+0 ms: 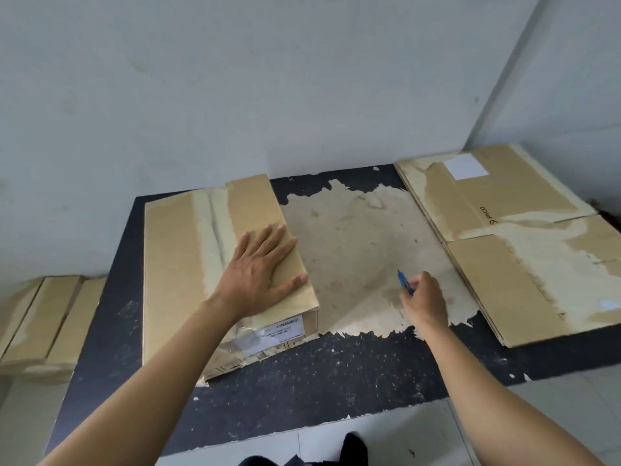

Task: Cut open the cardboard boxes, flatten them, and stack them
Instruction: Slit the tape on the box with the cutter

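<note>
Scuffed black tabletop (302, 381) nearest, worn to a pale patch in the middle. Just past its near edge, on the left half: sealed cardboard box (174, 264), lying flat, labelled end toward the camera. Pressed on the lid by the left hand (258, 274), fingers (268, 235) straight and spread wide, curled round nothing. To the right, clear of the box and over the pale patch: right hand (425, 297), fingers curled tight round a blue cutter (405, 282), tip pointing up and left; blade too small to make out. Likely step: slitting the tape seam (215, 230). Hold the left palm beside the seam, never across it; cut shallow, away from that hand. Farther right, flattened stack (504, 280) against the white wall (302, 79); more boxes (43, 317) low at far left.
</note>
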